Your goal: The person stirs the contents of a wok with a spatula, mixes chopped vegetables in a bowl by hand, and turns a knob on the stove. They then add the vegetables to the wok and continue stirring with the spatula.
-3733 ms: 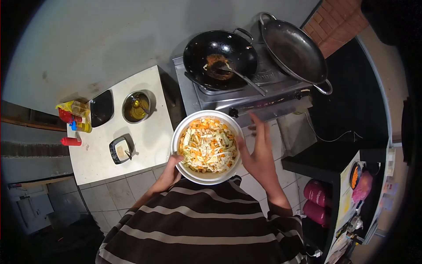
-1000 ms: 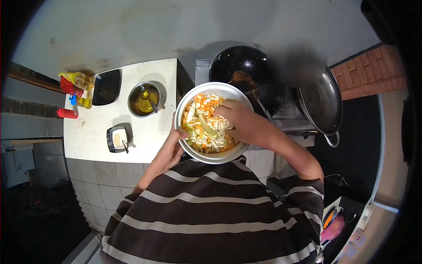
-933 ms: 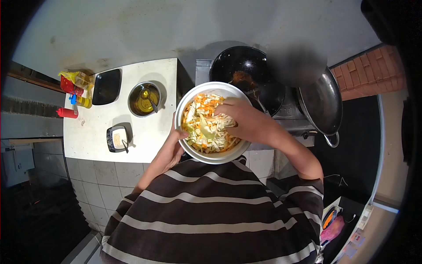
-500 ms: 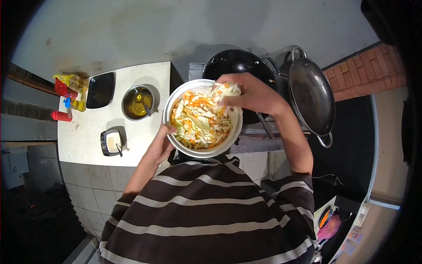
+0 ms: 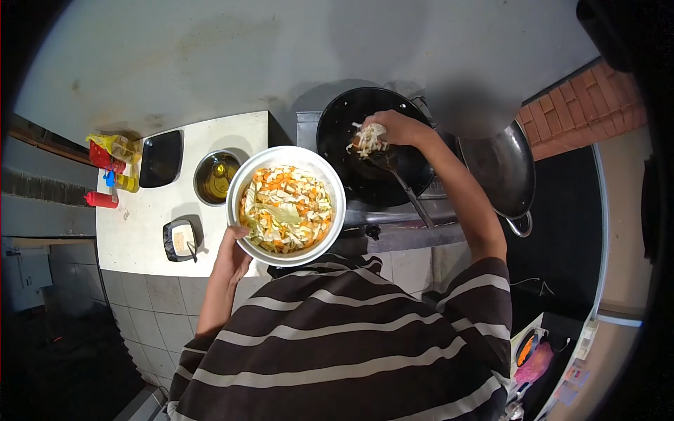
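Note:
My left hand (image 5: 234,254) grips the near left rim of a white bowl (image 5: 338,184), its thumb over the edge. Chopped cabbage and carrot (image 5: 288,210) fill much of the bowl. Over a black wok (image 5: 344,175) my right hand (image 5: 394,129) is closed on a clump of shredded cabbage (image 5: 366,142), strands hanging from its fingers. A spatula (image 5: 411,193) rests in the wok just below that hand, its handle slanting over the near rim. The wok's inner surface is dark and glossy.
A second large wok (image 5: 502,175) leans at the right. On the white table (image 5: 140,231) stand a steel pot of oil (image 5: 217,179), a black tray (image 5: 161,159), a small black dish (image 5: 182,240), a red bottle (image 5: 102,200) and a yellow bottle (image 5: 128,182).
My right hand has moved from the bowl to over the wok, carrying the cabbage clump. The bowl, in my left hand, has shifted left and nearer to me, uncovering the wok and spatula.

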{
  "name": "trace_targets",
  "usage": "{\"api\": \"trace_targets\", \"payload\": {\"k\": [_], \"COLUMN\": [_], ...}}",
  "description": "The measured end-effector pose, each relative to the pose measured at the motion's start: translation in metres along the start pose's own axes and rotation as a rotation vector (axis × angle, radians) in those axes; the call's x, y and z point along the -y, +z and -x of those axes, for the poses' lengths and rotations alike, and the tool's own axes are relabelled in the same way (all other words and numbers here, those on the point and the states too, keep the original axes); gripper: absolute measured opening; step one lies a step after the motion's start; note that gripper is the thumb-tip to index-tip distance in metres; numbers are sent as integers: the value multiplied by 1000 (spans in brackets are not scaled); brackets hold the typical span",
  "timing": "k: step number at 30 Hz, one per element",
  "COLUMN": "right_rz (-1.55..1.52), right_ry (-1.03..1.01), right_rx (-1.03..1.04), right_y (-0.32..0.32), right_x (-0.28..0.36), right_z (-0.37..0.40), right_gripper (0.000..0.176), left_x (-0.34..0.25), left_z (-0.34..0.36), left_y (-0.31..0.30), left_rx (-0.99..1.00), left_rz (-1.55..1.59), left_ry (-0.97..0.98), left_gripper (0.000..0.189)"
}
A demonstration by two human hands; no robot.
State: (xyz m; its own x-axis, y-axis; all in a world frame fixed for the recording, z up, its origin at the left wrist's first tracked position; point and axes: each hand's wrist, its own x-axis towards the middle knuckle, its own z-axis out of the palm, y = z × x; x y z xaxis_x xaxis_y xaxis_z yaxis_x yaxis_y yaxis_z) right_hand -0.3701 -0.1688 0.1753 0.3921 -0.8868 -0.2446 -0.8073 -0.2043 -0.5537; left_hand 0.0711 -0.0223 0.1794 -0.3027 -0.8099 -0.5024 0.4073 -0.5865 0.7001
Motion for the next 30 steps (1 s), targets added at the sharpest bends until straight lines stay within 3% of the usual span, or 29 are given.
{"api": "trace_targets", "payload": {"k": [2,6,9,12,15,17,20,21,24,28,30], "right_rz": [195,303,56,-141,-118,191,353,366,311,101,-144], "right_ry": [-178,-66,-184,-330,-449,-257,-293,-262,-126,-169,56], "right_rx": [-100,-206,-348,-249,-141,-100,-186,-202,-74,48,275], "right_y": [2,-20,-33,-21,17,34,61,67,67,53,31], "right_x": [-19,28,97,172,186,196,198,201,194,190,209], "right_z": [1,26,57,83,88,95,93,91,79,78,81], "right_gripper": [42,31,25,27,39,59,68,54,46,34,37], "left_x": [-1,1,1,1,-5,-3,1,2,-1,3,2], "left_z": [1,-2,-5,-15,-11,-16,-19,-19,-18,-20,-16], "left_y": [1,0,7,15,48,49,54,56,62,53,54], "left_rx": [-5,8,52,122,66,115,138,145,120,140,141], "left_rz": [8,19,-18,-86,-97,-86,-80,-80,-49,-36,-30], "left_ry": [-6,-14,17,25,53,76,103,138,84,23,6], "left_gripper": [67,71,74,83,71,72,71,70,69,68,68]}}
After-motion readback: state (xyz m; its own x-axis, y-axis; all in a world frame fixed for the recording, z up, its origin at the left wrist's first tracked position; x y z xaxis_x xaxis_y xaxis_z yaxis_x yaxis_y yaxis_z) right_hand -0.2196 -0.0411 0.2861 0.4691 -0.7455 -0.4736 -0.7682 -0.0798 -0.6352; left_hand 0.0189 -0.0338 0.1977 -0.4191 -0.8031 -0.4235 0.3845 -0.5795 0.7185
